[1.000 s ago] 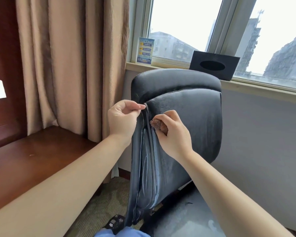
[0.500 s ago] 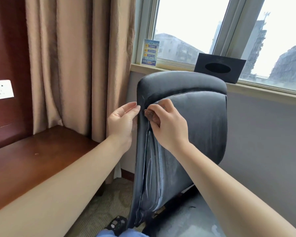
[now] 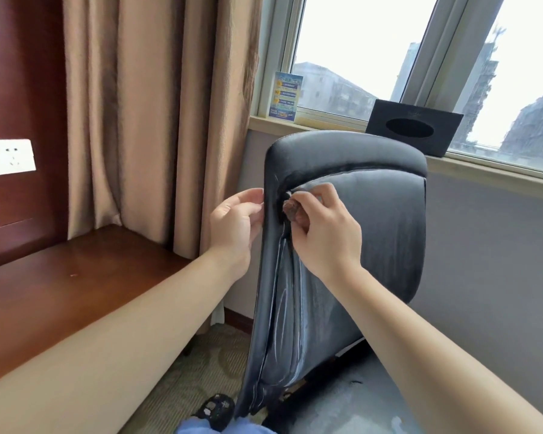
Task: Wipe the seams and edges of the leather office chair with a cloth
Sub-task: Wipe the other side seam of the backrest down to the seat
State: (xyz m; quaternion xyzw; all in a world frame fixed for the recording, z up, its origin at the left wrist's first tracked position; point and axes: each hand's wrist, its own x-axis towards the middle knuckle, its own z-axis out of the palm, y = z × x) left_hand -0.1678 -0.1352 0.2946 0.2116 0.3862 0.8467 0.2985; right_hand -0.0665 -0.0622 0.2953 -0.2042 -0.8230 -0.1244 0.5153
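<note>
Standing in the centre and lower right of the frame, the black leather office chair (image 3: 373,233) shows its backrest turned edge-on toward the camera, with a rounded padded top roll and a smoother, slightly shiny panel below it. A raised seam runs down the left side of the backrest, and pale streaks mark the leather beside it. The seat, at the lower right, looks worn and greyish.

The right hand (image 3: 326,233) sits at the upper left corner of the backrest panel, its fingers curled and pinching a small brownish cloth (image 3: 290,211) against the seam where the top roll meets the side edge. Only a bunched bit of the cloth shows between thumb and fingers.

The left hand (image 3: 235,227) rests just beside it on the outer left edge of the backrest, fingers loosely bent with their tips touching the leather edge.

Behind the chair, a black tissue box (image 3: 413,128) and a blue card (image 3: 285,96) stand on the windowsill (image 3: 483,169). Beige curtains (image 3: 157,114) hang at the upper left, above a dark wooden worktop (image 3: 60,283).
</note>
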